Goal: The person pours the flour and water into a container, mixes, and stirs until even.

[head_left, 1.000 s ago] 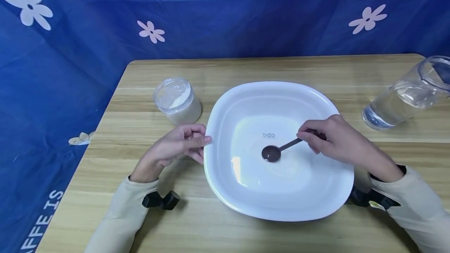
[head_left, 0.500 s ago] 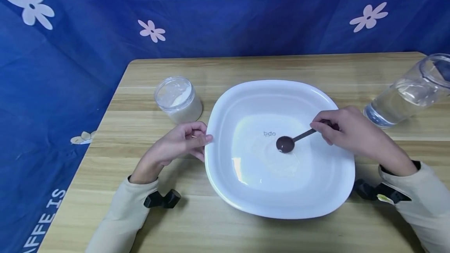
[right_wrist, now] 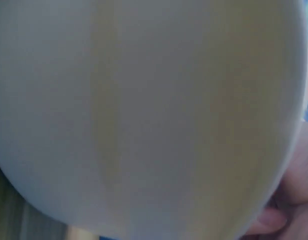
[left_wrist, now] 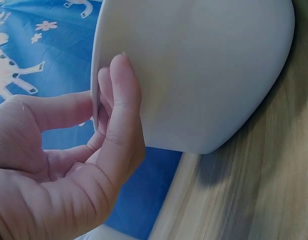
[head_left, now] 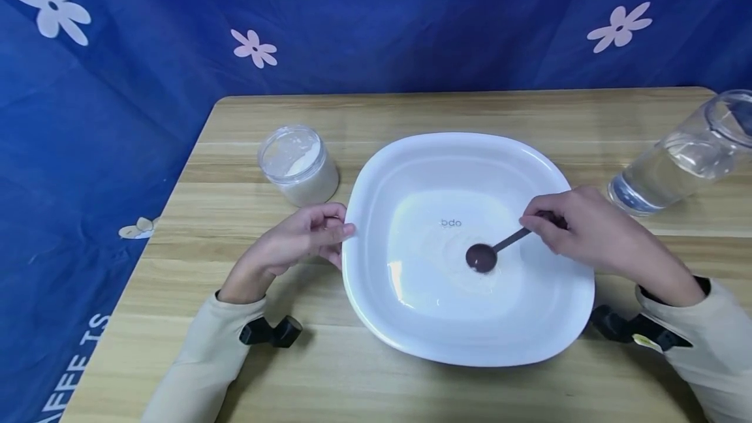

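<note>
Spoon [head_left: 482, 258] extends inward and slightly nearer the person from the right hand [head_left: 578, 224], its dark round bowl over the floor of the white basin [head_left: 458, 352]; the right thumb and fingers pinch the far part of the handle from above; the head view does not settle whether the bowl touches the basin floor, and the right wrist view shows mostly the basin's outer wall.

The spoon is probably light and stiff, most likely plastic; its thin handle could roll or turn if wet, so a firm pinch near the end, with the thumb flat along it, should keep the bowl level.

The basin lies between the hands on the tabletop [head_left: 411, 390]; the left hand [head_left: 299, 238] pinches its rim, thumb over the edge and fingers against the outer wall; the wall looks smooth and stiff, likely slippery when damp; it should slide if pushed, so the rim is the place to steady it.

Just beyond the left hand stands an uncovered jar [head_left: 311, 185] of white stuff, best held round its body; beyond and right of the right hand stands a clear pitcher [head_left: 675, 162] holding water, probably the heaviest and perhaps breakable; low round its side suits it.
</note>
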### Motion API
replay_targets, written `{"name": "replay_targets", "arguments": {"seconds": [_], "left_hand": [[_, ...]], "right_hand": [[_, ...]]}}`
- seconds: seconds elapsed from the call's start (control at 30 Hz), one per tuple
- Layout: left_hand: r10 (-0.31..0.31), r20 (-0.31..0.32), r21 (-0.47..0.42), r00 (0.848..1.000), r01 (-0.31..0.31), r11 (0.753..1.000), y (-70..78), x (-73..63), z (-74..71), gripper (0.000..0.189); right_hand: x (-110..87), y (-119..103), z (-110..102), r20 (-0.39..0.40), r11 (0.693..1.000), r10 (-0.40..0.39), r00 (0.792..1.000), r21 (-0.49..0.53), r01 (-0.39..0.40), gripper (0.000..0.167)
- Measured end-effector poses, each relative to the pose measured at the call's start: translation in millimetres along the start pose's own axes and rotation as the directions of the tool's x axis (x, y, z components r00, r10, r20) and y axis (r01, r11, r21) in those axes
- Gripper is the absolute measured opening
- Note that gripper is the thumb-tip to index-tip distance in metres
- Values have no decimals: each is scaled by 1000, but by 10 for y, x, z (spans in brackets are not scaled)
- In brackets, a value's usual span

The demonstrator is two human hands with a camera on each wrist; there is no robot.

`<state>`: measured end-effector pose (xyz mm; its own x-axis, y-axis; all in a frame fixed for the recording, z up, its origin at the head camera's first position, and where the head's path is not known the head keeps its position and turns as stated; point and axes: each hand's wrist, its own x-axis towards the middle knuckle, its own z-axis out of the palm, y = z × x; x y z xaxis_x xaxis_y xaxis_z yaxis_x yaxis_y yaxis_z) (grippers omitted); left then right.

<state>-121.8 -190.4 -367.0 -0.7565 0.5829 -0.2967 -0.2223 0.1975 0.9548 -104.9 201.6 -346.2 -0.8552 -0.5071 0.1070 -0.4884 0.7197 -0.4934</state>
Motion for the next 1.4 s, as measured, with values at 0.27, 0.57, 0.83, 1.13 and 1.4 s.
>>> {"name": "replay_targets", "arguments": {"seconds": [0.27,0.57,0.83,1.13,1.4], "left_hand": [[8,26,-43,1000,-7,999,-68,8,-4,6],[10,19,-36,1000,-9,999,-53,9,17,5],[11,18,-32,1000,-11,999,-56,9,27,5],[17,20,-27,1000,-16,999,-65,24,38,5],[12,15,-16,1000,-11,1000,-70,28,40,6]], "right_hand": [[-1,-3,38,-12,1000,-15,1000,0,15,10],[45,-64,167,-18,991,-69,997,113,70,12],[65,-85,220,-17,985,-71,997,157,73,15],[48,-34,157,-3,992,-44,999,119,44,15],[26,29,117,-33,996,-69,997,52,71,14]]}}
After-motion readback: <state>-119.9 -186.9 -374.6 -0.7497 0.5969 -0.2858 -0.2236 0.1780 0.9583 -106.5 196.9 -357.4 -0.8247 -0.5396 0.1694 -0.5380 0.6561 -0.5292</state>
